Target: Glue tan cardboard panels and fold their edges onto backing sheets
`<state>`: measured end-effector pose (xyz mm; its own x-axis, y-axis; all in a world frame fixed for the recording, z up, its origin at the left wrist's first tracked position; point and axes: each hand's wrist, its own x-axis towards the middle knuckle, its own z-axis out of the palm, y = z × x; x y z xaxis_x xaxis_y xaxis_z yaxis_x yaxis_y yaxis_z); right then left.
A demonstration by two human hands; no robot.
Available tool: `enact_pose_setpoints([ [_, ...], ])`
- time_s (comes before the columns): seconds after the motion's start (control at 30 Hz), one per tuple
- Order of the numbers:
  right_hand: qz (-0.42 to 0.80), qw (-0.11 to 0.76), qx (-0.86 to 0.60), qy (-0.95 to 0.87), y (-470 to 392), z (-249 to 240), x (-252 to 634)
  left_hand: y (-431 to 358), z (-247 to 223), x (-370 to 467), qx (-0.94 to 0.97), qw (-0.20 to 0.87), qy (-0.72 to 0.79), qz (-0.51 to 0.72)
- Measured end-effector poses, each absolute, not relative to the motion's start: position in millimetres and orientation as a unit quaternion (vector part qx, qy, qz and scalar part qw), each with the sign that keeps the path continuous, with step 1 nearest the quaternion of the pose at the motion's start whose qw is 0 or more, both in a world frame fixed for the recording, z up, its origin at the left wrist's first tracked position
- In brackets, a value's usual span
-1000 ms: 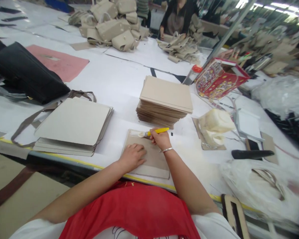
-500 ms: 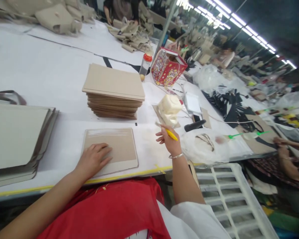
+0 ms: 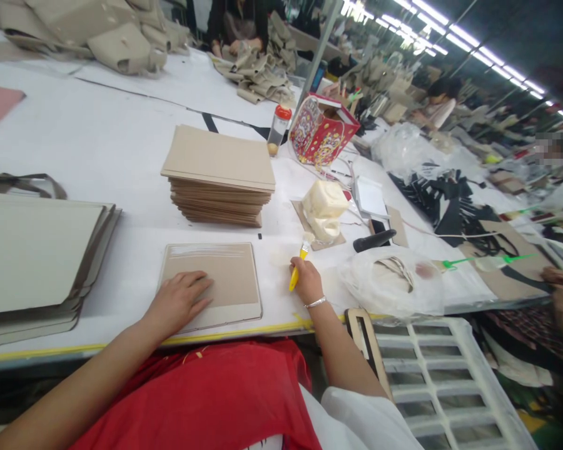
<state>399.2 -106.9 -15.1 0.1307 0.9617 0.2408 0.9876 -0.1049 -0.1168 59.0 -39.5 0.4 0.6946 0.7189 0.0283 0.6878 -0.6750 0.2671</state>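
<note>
My left hand [image 3: 181, 300] lies flat, fingers apart, on a beige panel [image 3: 229, 275] near the table's front edge; pale streaks run along the panel's far side. To the right, my right hand [image 3: 306, 279] is closed around a yellow-handled brush [image 3: 299, 265], its bristles pointing away from me. Just beyond the brush, a cream-coloured container [image 3: 326, 203] sits on a piece of board. Behind the panel rises a tall stack of beige boards [image 3: 220, 159].
Larger grey-beige panels [image 3: 32, 256] are piled at the left. A red patterned box [image 3: 321, 128], a red-lidded jar [image 3: 279, 130], a black tool [image 3: 374, 240] and a plastic bag [image 3: 394, 281] stand or lie rightward. Other people work at the far side and right.
My right hand has moved slightly left and toward me, and the brush now points away from me. My left hand stays on the panel. The view has shifted a little.
</note>
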Motion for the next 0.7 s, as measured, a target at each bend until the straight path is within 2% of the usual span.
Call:
enact_pose_setpoints([
  [0.1,-0.049,0.150,-0.730,-0.665,-110,-14,399,-40,6,61,0.917,0.117,0.379,0.049],
  [0.27,-0.064,0.116,-0.698,-0.703,-113,-17,389,-41,13,64,0.915,0.120,0.382,0.038],
  [0.43,-0.070,0.132,-0.704,-0.694,-108,-22,390,-41,18,66,0.916,0.131,0.378,0.031],
  [0.57,-0.058,0.148,-0.700,-0.696,-110,-17,385,-39,22,75,0.914,0.148,0.373,0.065],
  [0.7,-0.067,0.125,-0.696,-0.703,-112,-19,377,-34,24,95,0.916,0.179,0.342,0.109],
])
